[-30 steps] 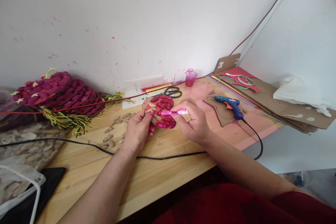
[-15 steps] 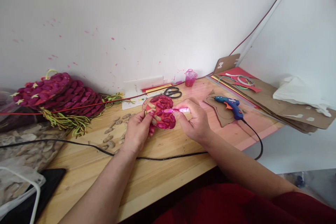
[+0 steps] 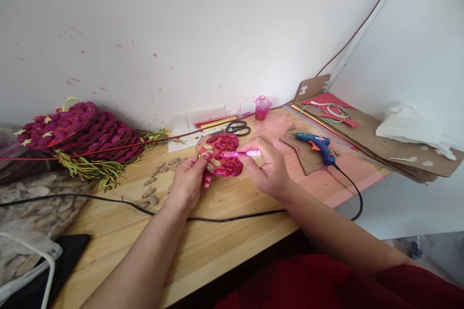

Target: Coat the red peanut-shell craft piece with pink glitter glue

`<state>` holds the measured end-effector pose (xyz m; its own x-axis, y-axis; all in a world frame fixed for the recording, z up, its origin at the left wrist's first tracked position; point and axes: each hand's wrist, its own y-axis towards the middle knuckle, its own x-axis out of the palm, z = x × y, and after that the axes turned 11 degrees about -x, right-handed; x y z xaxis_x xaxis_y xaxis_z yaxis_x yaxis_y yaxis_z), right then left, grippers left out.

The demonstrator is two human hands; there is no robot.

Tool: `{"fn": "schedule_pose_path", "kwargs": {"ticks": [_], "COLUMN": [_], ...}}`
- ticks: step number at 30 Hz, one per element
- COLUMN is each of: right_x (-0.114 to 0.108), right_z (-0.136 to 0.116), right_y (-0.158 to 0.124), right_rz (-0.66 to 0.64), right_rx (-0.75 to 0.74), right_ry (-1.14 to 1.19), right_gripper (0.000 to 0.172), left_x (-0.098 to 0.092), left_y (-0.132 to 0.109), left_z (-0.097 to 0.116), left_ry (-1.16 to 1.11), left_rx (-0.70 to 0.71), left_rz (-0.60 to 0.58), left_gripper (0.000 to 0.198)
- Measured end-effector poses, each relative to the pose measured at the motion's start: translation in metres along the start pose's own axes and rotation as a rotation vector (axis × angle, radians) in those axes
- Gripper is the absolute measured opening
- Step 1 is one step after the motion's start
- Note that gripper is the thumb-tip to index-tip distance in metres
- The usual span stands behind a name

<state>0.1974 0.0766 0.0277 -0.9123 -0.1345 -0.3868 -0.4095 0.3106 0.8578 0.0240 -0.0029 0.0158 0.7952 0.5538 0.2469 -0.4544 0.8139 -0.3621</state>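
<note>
Nearest me a black cable (image 3: 224,217) runs across the wooden table (image 3: 203,246). Just past it, my left hand (image 3: 186,184) pinches the 9 o'clock edge of a red disc (image 3: 220,153) covered w/ pink shells, fingers clamped on its rim; the disc sits mid-table, tilted up. My right hand (image 3: 268,169) at its 3 o'clock grips a pink brush (image 3: 242,154), tip touching the shells. Loose plain shells (image 3: 152,188) lie at 9 o'clock of the left hand. Farther, at 2 o'clock: blue glue gun (image 3: 315,145) on cardboard. Beyond the disc at 12: scissors (image 3: 237,128), then a pink cup (image 3: 263,107) by the wall. Far at 10: stack of dark-pink shell pieces (image 3: 83,130).
</note>
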Motion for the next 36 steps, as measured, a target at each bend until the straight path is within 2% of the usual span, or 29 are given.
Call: {"fn": "schedule_pose_path", "kwargs": {"ticks": [14,25,29,36], "right_x": [-0.0007,-0.0013,-0.0013,-0.0017], "right_z": [0.0026,0.0031,0.0012,0.0012], "right_y": [-0.0004,-0.0002,0.0002,0.0007], "right_rz": [0.043,0.056,0.022,0.051], "right_rx": [0.021,0.015,0.003,0.000], "right_ry": [-0.094,-0.072,-0.007,-0.059], "right_gripper": [0.006,0.004,0.005,0.005], "left_x": [-0.0008,-0.0010,-0.0011,-0.0015], "left_y": [-0.0001,0.0002,0.0007,0.0013], "left_z": [-0.0014,-0.0012,-0.0007,-0.0006], "left_ry": [0.006,0.000,-0.011,-0.009], "left_rx": [0.025,0.015,-0.007,-0.025], "left_rz": [-0.012,-0.016,-0.018,-0.014], "left_gripper": [0.038,0.039,0.038,0.038]}}
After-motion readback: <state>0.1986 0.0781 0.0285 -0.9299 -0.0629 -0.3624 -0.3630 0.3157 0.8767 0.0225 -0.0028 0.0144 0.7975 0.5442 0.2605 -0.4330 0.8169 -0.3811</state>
